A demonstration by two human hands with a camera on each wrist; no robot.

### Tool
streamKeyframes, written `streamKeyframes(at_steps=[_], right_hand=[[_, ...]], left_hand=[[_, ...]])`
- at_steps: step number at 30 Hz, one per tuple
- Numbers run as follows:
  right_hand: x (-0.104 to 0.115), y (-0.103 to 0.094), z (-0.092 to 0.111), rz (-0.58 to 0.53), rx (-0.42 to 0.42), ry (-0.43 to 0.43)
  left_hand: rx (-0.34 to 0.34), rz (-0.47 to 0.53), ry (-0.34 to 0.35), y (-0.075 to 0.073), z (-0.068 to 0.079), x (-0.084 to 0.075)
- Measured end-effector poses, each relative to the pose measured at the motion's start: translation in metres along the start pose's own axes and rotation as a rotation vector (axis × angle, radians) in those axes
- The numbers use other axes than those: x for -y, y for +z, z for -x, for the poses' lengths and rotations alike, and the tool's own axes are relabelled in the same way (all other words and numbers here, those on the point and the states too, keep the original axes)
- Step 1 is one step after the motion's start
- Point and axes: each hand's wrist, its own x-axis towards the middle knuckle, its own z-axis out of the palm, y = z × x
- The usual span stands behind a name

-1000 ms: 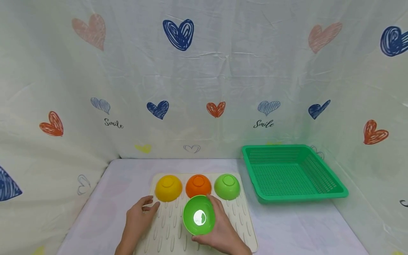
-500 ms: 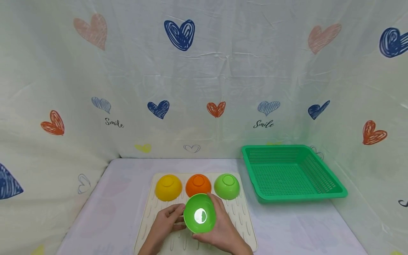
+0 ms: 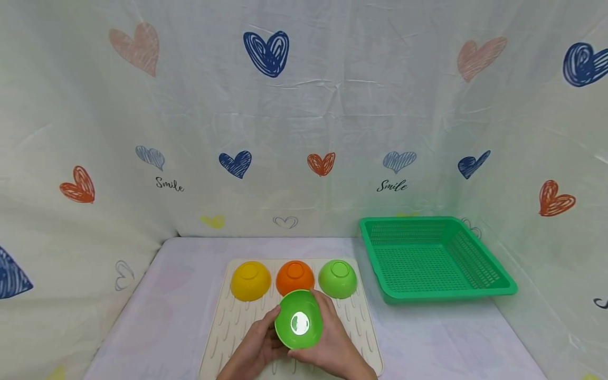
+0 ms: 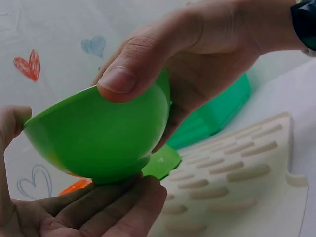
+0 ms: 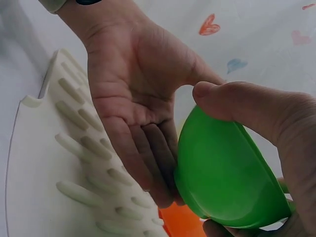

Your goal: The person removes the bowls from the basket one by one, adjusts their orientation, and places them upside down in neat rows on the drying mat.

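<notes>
My right hand [image 3: 333,345] grips a glossy green bowl [image 3: 298,311] by its right side, above the ribbed cream mat [image 3: 223,327]. The bowl's hollow faces me in the head view. My left hand [image 3: 256,345] holds the left side: its thumb is at the rim, and in the left wrist view its fingers [image 4: 123,210] lie under the bowl's foot. On the far part of the mat, a yellow bowl [image 3: 250,282], an orange bowl [image 3: 294,277] and a lighter green bowl [image 3: 338,279] stand upside down in a row.
A green plastic basket [image 3: 427,269] with perforated walls sits at the back right, beside the mat. A pale cloth [image 3: 157,295] covers the table. Behind and on both sides hangs a white curtain [image 3: 304,105] printed with hearts.
My left hand has come in from the left of the mat to the held bowl and turned palm up beneath it. The right hand and the bowl have hardly moved.
</notes>
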Motion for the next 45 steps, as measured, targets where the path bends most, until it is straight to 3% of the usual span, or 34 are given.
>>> streamKeyframes(at_steps=[5,10,15,21,27,31,35,41,45], right_hand=[[0.001,0.000,0.001,-0.005,0.033,0.014],[0.003,-0.002,0.001,0.031,0.088,0.034],[0.007,-0.006,0.002,0.049,0.075,0.048],[0.011,-0.012,-0.001,-0.011,0.064,0.060],[0.009,-0.018,-0.004,-0.068,0.044,0.100],[0.007,-0.019,-0.006,-0.065,0.021,0.118],[0.006,-0.016,-0.008,-0.059,0.019,0.131],[0.004,-0.011,-0.009,-0.037,0.045,0.099],[0.004,-0.009,-0.009,-0.009,0.072,0.054]], left_hand=[[0.003,0.043,0.012,-0.002,0.000,0.002],[-0.022,0.008,0.038,-0.006,0.004,-0.001],[-0.096,-0.129,0.091,-0.006,0.008,-0.008],[-0.276,-0.358,0.192,0.003,0.015,-0.021],[-0.481,-0.685,0.362,0.012,0.022,-0.029],[-0.542,-0.944,0.470,0.012,0.024,-0.033],[-0.538,-1.147,0.623,0.011,0.028,-0.035],[-0.447,-1.450,0.913,0.003,0.032,-0.038],[-0.385,-1.562,1.058,-0.002,0.033,-0.040]])
